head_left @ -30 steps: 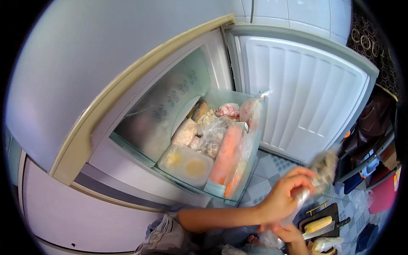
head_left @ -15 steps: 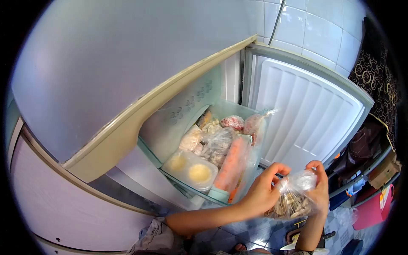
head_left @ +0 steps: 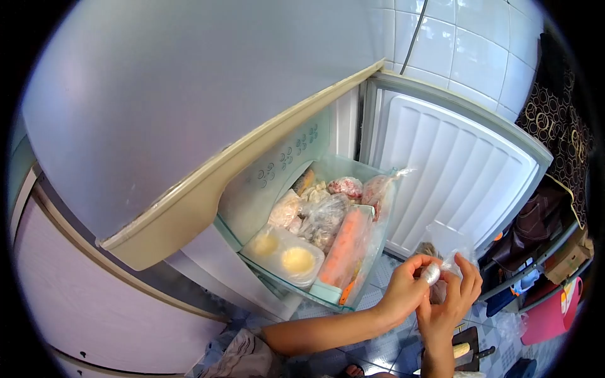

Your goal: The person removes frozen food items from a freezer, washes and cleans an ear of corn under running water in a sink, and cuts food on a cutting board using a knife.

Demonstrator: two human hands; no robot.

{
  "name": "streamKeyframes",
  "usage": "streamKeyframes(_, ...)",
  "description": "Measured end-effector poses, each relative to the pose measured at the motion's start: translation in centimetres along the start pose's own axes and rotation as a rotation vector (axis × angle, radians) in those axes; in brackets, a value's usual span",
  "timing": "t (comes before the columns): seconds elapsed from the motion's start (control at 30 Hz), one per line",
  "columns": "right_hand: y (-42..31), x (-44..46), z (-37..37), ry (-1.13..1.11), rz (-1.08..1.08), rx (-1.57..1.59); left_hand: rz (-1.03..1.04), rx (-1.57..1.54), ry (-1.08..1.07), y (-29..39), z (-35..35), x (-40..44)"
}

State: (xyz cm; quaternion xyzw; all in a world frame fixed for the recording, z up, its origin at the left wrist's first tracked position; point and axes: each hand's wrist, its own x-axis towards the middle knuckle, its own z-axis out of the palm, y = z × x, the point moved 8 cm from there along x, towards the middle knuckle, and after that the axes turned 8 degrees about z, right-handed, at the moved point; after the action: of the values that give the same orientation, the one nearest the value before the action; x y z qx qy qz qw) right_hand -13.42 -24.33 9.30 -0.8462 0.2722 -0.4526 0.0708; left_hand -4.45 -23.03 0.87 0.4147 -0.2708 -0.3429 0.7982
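My left hand point(head_left: 403, 288) and my right hand point(head_left: 449, 303) meet at the lower right, both with fingers closed on a clear plastic bag point(head_left: 457, 240). Its plastic is gathered into a bunched, twisted piece between my fingertips. Part of the brownish contents shows behind the fingers; the rest is hidden by my hands. To the left of the hands, a pulled-out translucent freezer drawer point(head_left: 376, 255) holds several bagged foods. Among them are a long orange-red pack point(head_left: 345, 244), a clear tray with yellow rounds point(head_left: 296, 259) and a bag of reddish meat point(head_left: 376, 189).
The white-lined freezer door point(head_left: 447, 170) stands open behind my hands. Below lie a dark board and a black-handled knife point(head_left: 485, 353) on the tiled floor. A pink bin point(head_left: 548, 318) is at the right, beside a rack with a cardboard box point(head_left: 570, 261).
My right hand has turned and come in against the left. The bag, earlier hanging with its brown contents below the fingers, is now mostly behind them, its plastic twisted together.
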Motion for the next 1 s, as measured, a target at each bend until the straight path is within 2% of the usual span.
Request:
streamKeyframes(0.07, 0.4, 0.1, 0.0, 0.031, -0.054, 0.000, -0.019, -0.021, 0.002, 0.0, 0.1, -0.3)
streamKeyframes(0.2, 3.0, 0.8, 0.0, 0.071, 0.064, 0.153, 0.017, 0.001, 0.002, 0.1, 0.1, -0.8)
streamKeyframes(0.27, 4.4, 1.2, 0.3, 0.016, 0.167, 0.393, 0.042, 0.005, 0.016, 0.2, -0.4, -0.8)
streamKeyframes(0.37, 3.8, 1.0, -0.1, 0.029, 0.088, 0.308, 0.001, 0.038, -0.105, 0.4, 0.0, -0.3)
streamKeyframes(0.4, 3.7, 0.9, 0.0, 0.030, 0.089, 0.306, 0.073, 0.210, -0.213, 2.1, 0.6, -0.1)
streamKeyframes(0.43, 4.6, 0.7, 1.0, -0.041, 0.251, 0.634, 0.146, 0.382, -0.320, 3.6, 1.3, 0.1)
streamKeyframes(0.47, 5.4, 0.3, 2.4, -0.115, 0.414, 0.961, 0.145, 0.382, -0.320, 4.2, 1.4, 0.3)
streamKeyframes(0.5, 6.9, -1.0, 4.6, -0.386, 0.442, 1.069, 0.138, 0.340, -0.292, 4.9, 1.4, 0.5)
streamKeyframes(0.53, 7.4, -1.4, 5.2, -0.387, 0.443, 1.069, 0.131, 0.299, -0.263, 5.9, 1.3, 0.8)
streamKeyframes(0.6, 5.8, -3.3, 8.7, -0.842, 0.707, 1.605, 0.080, 0.288, -0.195, 7.8, -0.4, 2.1)
streamKeyframes(0.63, 4.3, -2.6, 8.8, -0.798, 0.748, 1.692, 0.144, 0.191, -0.116, 8.4, -2.0, 3.0)
streamKeyframes(0.7, 2.3, -0.6, 10.1, -0.826, 0.663, 1.575, 0.203, 0.096, -0.043, 9.4, -4.2, 4.1)
streamKeyframes(0.73, 1.2, 0.5, 11.0, -0.853, 0.584, 1.459, 0.278, 0.145, 0.129, 10.6, -6.3, 4.1)
streamKeyframes(0.77, 0.3, 1.3, 12.3, -0.919, 0.658, 1.418, 0.354, 0.196, 0.300, 11.5, -8.3, 3.8)
streamKeyframes(0.8, -0.7, 2.3, 13.6, -0.985, 0.729, 1.376, 0.350, 0.202, 0.293, 11.4, -9.4, 4.0)
streamKeyframes(0.87, -2.4, 3.7, 17.8, -1.173, 0.802, 1.336, 0.382, 0.388, 0.445, 11.4, -13.4, 4.2)
streamKeyframes(0.9, -3.2, 4.4, 19.4, -1.215, 0.852, 1.322, 0.383, 0.397, 0.436, 10.9, -14.8, 4.8)
streamKeyframes(0.97, -5.0, 5.5, 22.7, -1.343, 0.901, 1.274, 0.406, 0.485, 0.739, 10.8, -18.7, 4.0)
streamKeyframes(1.0, -6.0, 5.9, 24.5, -1.428, 0.897, 1.240, 0.407, 0.493, 0.727, 11.3, -18.5, 3.6)
